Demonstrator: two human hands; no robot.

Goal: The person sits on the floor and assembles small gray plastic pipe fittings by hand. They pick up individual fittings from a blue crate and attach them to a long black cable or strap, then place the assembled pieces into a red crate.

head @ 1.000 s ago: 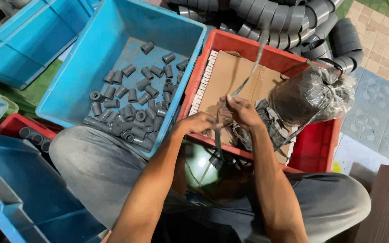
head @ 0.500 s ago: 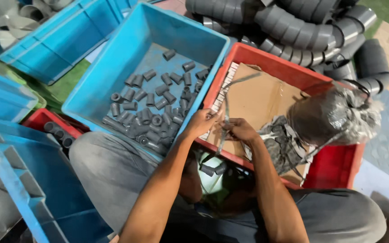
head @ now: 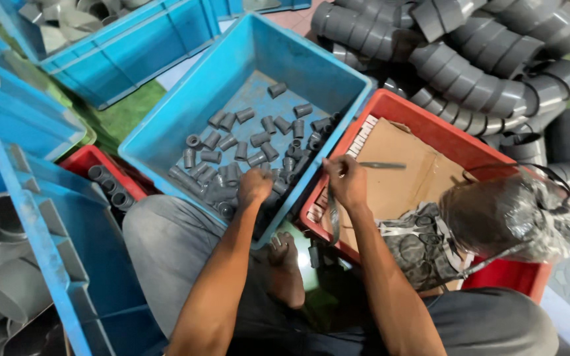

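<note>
My right hand (head: 346,179) is closed on a thin dark strap (head: 332,221) over the near left corner of a red crate (head: 423,122). The strap loops down below the hand. A narrow grey strip (head: 382,165) sticks out to the right of the fingers, above the cardboard (head: 404,178) that lines the crate. My left hand (head: 255,186) is over the near edge of a blue crate (head: 186,118), fingers curled down among several small grey pipe fittings (head: 245,148). What is under its fingers is hidden.
A clear plastic bag of grey parts (head: 506,214) lies in the red crate's right end. Large grey pipe elbows (head: 470,72) are piled behind it. More blue crates (head: 120,46) stand left and far left. A smaller red tray (head: 97,168) holds fittings. My bare foot (head: 285,267) rests below.
My left hand has let go of the strap and moved left to the fittings in the blue crate. The right hand keeps the strap and has shifted left to the red crate's corner.
</note>
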